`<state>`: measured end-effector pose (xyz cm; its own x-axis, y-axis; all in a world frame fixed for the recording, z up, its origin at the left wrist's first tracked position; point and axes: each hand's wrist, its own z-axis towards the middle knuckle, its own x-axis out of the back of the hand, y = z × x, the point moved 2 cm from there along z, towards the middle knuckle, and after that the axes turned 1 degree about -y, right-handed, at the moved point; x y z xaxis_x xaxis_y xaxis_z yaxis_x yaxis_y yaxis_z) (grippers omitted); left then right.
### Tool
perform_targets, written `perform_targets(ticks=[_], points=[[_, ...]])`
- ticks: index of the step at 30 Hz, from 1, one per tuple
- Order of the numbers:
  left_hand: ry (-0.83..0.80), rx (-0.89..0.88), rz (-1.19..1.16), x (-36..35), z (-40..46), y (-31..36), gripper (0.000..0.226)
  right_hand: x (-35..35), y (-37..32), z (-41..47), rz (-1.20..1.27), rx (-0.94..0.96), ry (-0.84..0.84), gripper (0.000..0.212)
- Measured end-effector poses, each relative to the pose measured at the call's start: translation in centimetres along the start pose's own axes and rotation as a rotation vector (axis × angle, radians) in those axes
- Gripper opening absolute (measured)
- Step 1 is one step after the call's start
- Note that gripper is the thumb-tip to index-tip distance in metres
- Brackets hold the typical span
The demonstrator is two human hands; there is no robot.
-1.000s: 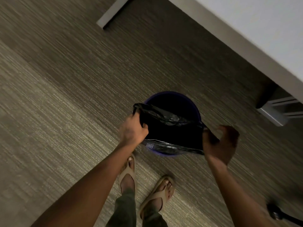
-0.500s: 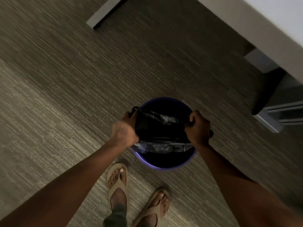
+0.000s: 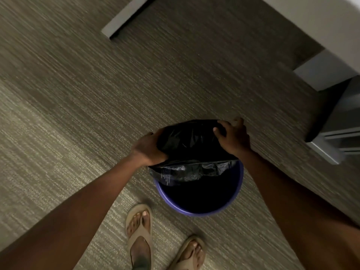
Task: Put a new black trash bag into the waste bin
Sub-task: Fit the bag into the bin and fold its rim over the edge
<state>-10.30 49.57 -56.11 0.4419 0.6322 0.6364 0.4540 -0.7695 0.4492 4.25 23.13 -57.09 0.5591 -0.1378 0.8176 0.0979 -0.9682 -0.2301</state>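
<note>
A round purple waste bin (image 3: 198,211) stands on the carpet right in front of my feet. A black trash bag (image 3: 187,145) is stretched over the bin's far rim; its near edge hangs loose across the middle of the opening. My left hand (image 3: 148,147) grips the bag at the bin's left side. On the far right of the rim, my right hand (image 3: 232,138) holds the bag, thumb on top and fingers wrapped over the outside. The near half of the bin's inside is dark and uncovered.
My two sandalled feet (image 3: 139,228) stand close to the bin's near side. A white desk (image 3: 321,20) runs along the top right, with grey furniture bases (image 3: 331,149) on the floor to the right of the bin and a grey bar (image 3: 124,18) further off.
Both hands have moved away from me to the bin's far rim, pulling the bag's mouth over it. My head has come closer to the bin.
</note>
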Motion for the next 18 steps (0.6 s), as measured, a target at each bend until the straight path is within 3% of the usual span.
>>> perform_targets(ticks=[3, 5, 8, 11, 13, 16, 18], points=[[-0.043, 0.042, -0.039, -0.3, 0.1, -0.7, 0.099, -0.4, 0.0, 0.4, -0.043, -0.064, -0.225, 0.082], [-0.079, 0.077, -0.082, -0.6, 0.1, -1.2, 0.106, -0.4, 0.4, 0.0, 0.063, -0.124, -0.285, 0.093], [-0.084, 0.198, -0.332, -1.3, -0.3, -2.2, 0.112, -0.4, 1.5, -1.5, 0.290, -0.144, -0.123, 0.093], [-0.084, 0.330, -0.669, -2.4, -0.3, -3.0, 0.115, -1.0, 3.2, -4.0, 0.339, 0.013, 0.122, 0.096], [-0.040, 0.409, -0.705, -3.4, -0.2, -2.9, 0.104, -1.8, 4.7, -5.9, 0.284, 0.117, 0.195, 0.097], [0.056, 0.435, -0.679, -4.6, -0.1, -3.2, 0.068, -2.7, 6.8, -8.5, 0.247, 0.194, 0.176, 0.094], [0.052, 0.438, -0.884, -5.3, -0.3, -3.5, 0.054, -3.3, 8.0, -10.0, 0.256, 0.251, 0.136, 0.089]])
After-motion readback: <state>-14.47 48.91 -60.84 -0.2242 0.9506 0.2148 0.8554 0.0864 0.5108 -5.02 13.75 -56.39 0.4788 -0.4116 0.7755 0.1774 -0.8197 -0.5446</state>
